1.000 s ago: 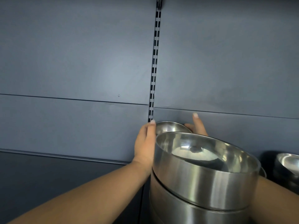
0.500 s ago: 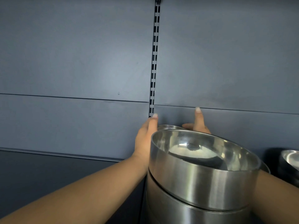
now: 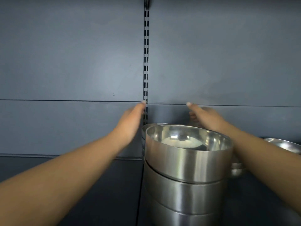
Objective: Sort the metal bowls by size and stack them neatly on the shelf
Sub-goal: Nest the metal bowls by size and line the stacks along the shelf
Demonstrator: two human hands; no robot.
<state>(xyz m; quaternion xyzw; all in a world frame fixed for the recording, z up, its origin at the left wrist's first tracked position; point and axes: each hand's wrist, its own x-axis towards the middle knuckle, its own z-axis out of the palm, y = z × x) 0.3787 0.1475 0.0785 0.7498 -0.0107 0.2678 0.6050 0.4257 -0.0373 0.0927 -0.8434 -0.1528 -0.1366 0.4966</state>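
A stack of three large steel bowls (image 3: pixel 187 162) stands in the near centre of the dark shelf (image 3: pixel 101 193). Right behind it, only the rim of another bowl stack (image 3: pixel 150 126) shows. My left hand (image 3: pixel 130 121) hovers left of and above that rear rim, fingers straight and touching nothing. My right hand (image 3: pixel 206 118) is raised over the rear stack's right side, index finger out and the other fingers loosely curled, with nothing visible in it.
A further steel bowl (image 3: pixel 285 144) sits at the right edge, and small bowls (image 3: pixel 236 168) peek out under my right forearm. A slotted upright (image 3: pixel 146 54) runs up the grey back panel (image 3: pixel 65 62). The shelf left of the stacks is bare.
Both hands flanked the rear bowl's rim earlier. They have since risen off it, and the right hand has moved further right.
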